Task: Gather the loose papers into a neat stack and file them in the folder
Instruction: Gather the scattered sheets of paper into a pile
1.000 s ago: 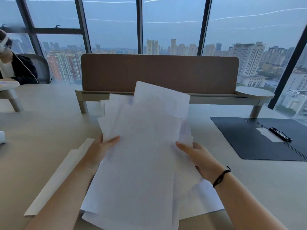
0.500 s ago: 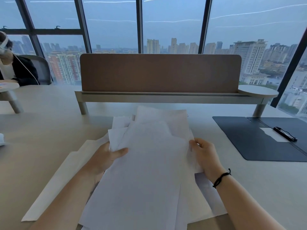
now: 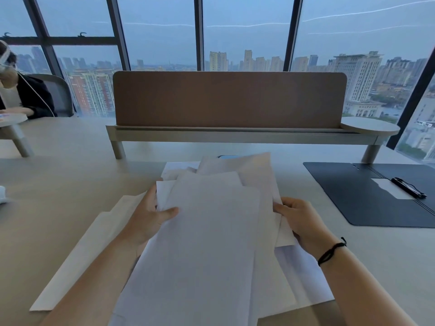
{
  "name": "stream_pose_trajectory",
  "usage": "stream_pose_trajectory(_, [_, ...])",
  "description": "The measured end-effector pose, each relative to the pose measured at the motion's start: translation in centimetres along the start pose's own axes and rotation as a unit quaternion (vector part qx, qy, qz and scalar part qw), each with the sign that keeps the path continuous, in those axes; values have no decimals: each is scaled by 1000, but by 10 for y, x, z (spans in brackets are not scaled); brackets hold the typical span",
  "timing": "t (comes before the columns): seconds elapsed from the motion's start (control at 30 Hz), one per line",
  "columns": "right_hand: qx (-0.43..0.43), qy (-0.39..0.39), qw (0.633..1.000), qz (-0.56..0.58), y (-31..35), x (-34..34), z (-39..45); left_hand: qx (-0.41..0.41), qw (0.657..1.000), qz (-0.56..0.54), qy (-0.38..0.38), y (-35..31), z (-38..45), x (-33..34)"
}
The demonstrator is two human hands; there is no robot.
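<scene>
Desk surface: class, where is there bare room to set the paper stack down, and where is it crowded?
Bare desk lies left of the left hand, and between the right hand and the open folder. The middle is crowded with overlapping papers.

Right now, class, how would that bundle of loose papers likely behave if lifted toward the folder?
The papers would probably sag, being thin, unbound sheets. They are fanned unevenly between the left hand and right hand, so some may slip out. Likely light.
</scene>
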State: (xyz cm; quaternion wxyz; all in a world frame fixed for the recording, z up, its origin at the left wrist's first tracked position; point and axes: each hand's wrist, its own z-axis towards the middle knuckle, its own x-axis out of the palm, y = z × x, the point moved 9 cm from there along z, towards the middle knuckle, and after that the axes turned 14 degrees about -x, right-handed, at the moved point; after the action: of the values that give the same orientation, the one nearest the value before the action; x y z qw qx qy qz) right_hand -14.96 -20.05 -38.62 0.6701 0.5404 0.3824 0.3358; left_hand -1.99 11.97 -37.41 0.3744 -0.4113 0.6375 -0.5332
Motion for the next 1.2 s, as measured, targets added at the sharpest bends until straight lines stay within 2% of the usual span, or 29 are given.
stream_pose_trajectory(0.1, [0,-2,1000,-13,-1,0,-3,13,999,-14,-32,-3,-2,-6])
stream_pose_trajectory(0.27, [-3,-89,995,32,-4,-5,-6,-17,996,-65,-50,0,-6,-7])
stream_pose_trajectory(0.4, [23,-154,986,64,-16,-9,-11,-88,988,-126,10,11,-8,6])
stream_pose_trajectory(0.5, [72,-146,981,108,-25,0,-18,-139,983,-115,24,22,-6,7])
stream_pose_trajectory(0.63, [82,-49,986,136,-16,25,-28,-161,984,-81,11,27,-5,3])
stream_pose_trajectory(0.73, [68,131,983,110,6,49,-42,-151,983,-102,-19,27,-1,-7])
stream_pose_trajectory(0.8, [59,269,959,73,14,61,-57,-141,982,-120,-32,24,0,-11])
stream_pose_trajectory(0.87, [46,322,945,37,15,59,-63,-138,981,-133,-33,23,0,-12])
stream_pose_trajectory(0.93, [25,282,959,17,15,49,-52,-138,981,-132,-29,23,1,-11])
stream_pose_trajectory(1.0, [20,171,983,60,16,29,-32,-135,984,-116,-24,22,1,-10])
stream_pose_trajectory(1.1, [60,34,987,146,1,0,-6,-119,989,-88,-4,16,-1,-6])
stream_pose_trajectory(1.2, [71,27,994,76,-9,-6,4,-114,991,-75,15,14,-2,-3])
